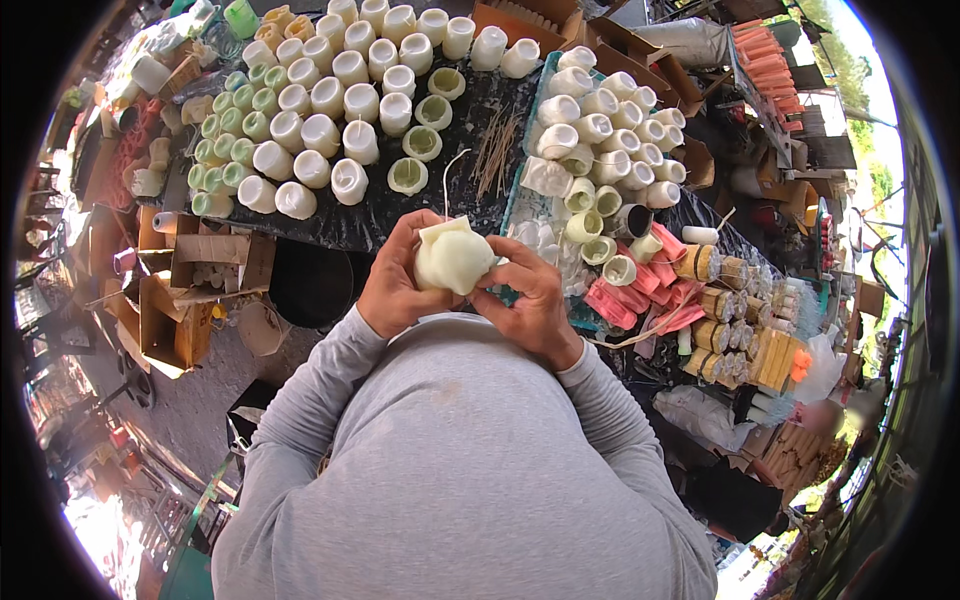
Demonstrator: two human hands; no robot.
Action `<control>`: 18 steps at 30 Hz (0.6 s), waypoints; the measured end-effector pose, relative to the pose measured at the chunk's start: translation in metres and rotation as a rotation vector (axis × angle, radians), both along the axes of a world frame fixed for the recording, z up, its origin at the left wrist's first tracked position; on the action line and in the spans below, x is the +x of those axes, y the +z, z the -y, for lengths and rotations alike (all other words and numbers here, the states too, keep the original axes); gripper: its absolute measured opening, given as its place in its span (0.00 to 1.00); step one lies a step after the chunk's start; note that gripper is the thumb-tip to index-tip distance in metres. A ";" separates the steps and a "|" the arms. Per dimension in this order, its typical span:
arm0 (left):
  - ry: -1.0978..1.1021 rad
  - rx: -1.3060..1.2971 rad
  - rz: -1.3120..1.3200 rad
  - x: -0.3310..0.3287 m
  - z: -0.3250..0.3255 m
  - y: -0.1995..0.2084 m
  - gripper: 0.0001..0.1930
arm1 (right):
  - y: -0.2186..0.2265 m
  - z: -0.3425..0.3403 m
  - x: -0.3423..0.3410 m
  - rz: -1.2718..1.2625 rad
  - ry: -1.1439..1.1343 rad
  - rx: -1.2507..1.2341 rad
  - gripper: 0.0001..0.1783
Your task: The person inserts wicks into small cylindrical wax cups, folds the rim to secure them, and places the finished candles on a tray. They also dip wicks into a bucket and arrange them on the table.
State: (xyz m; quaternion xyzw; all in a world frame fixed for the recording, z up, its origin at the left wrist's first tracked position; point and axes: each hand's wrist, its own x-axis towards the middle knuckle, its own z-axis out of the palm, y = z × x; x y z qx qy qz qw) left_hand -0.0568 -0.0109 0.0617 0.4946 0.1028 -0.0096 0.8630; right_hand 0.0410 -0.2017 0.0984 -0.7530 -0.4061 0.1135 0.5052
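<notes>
A pale cream, lumpy wax candle [455,262] is held just in front of my body, near the table's front edge. Its long white wick [446,187] rises from the top, beside a flat, raised flap of wax. My left hand [393,278] wraps round the candle's left side, thumb low at the front. On the other side, my right hand [535,303] presses its bent fingers and thumb against the candle's right edge. Whether those right fingertips also pinch a small bit of wax cannot be made out.
Rows of white candles [326,97] cover the dark table, with green cups [237,121] on their left. Thin sticks [497,148] lie in the middle. A blue-edged tray [512,205] bears more white candles, wax scraps and pink pieces [640,298]. Cardboard boxes [180,315] stand at lower left.
</notes>
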 end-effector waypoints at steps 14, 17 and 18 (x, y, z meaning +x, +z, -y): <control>-0.121 1.038 0.414 0.014 0.001 0.034 0.35 | -0.017 -0.019 0.040 -1.341 -0.131 0.135 0.16; -0.171 1.057 0.395 0.012 -0.005 0.034 0.34 | -0.016 -0.022 0.041 -1.265 -0.111 0.129 0.17; -0.189 1.043 0.373 0.010 -0.006 0.033 0.33 | -0.015 -0.023 0.041 -1.240 -0.086 0.157 0.17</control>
